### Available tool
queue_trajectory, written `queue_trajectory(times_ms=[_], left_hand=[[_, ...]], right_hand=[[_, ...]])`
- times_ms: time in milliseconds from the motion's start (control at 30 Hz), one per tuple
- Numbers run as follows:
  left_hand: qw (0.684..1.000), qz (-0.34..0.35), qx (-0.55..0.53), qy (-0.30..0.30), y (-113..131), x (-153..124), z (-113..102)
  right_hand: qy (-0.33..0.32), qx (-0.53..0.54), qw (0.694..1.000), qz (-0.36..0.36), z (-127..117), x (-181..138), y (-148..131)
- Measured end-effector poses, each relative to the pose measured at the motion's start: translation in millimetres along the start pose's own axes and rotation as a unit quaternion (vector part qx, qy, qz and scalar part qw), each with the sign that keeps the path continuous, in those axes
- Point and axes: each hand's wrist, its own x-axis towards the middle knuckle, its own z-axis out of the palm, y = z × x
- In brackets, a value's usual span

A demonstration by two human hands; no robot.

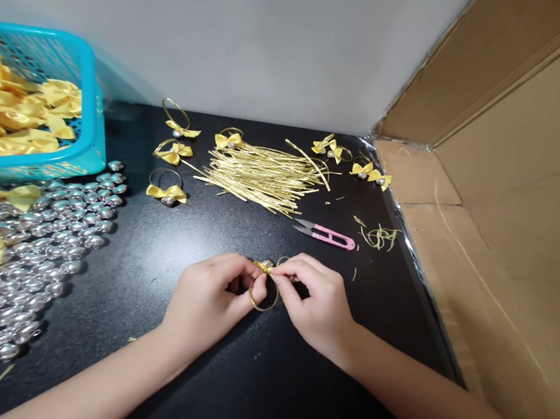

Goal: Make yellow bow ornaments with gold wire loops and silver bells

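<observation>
My left hand [211,292] is closed around a small yellow ribbon bow with a silver bead [268,263], mostly hidden by the fingers. From it a gold cord loop [263,310] hangs down between the hands. Thumb and forefinger of my right hand [319,300] pinch the gold cord right beside the bow; a second small curve of cord shows behind those fingers. Pink-handled thread snips [334,236] lie just beyond my right hand. Past them is a pile of gold cord lengths [263,180].
At left, a blue basket [90,83] holds yellow bows, with many silver beads [27,276] and a few bows before it. Bows with beads and cord loops [166,194] lie along the back. Cord scraps [380,237] sit near the right edge, by cardboard [505,160].
</observation>
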Motion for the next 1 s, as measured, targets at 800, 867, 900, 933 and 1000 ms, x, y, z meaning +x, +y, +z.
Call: queue_trajectory(times_ms=[800, 867, 900, 933, 1000], left_hand=[[0.941, -0.225, -0.251, -0.042, 6.5, 9.3, -4.8], [0.888, -0.308, -0.34, -0.041, 10.8, 18.5, -12.7], [0.872, -0.327, -0.362, -0.039, 12.5, 23.4, -16.9], [0.861, -0.339, -0.378, -0.038, 13.9, 28.3, -20.8], [0.842, -0.351, -0.407, -0.044, 16.3, 36.8, -27.0]], right_hand=[[0.05, -0.069, 0.996, -0.036, -11.5, 18.2, -3.0], [0.117, -0.077, 0.989, -0.057, -23.1, 23.3, -10.9], [0.15, -0.084, 0.981, -0.088, -28.5, 25.2, -15.4], [0.17, -0.101, 0.972, -0.124, -32.8, 26.7, -19.8], [0.166, -0.138, 0.958, -0.188, -36.8, 29.1, -28.0]])
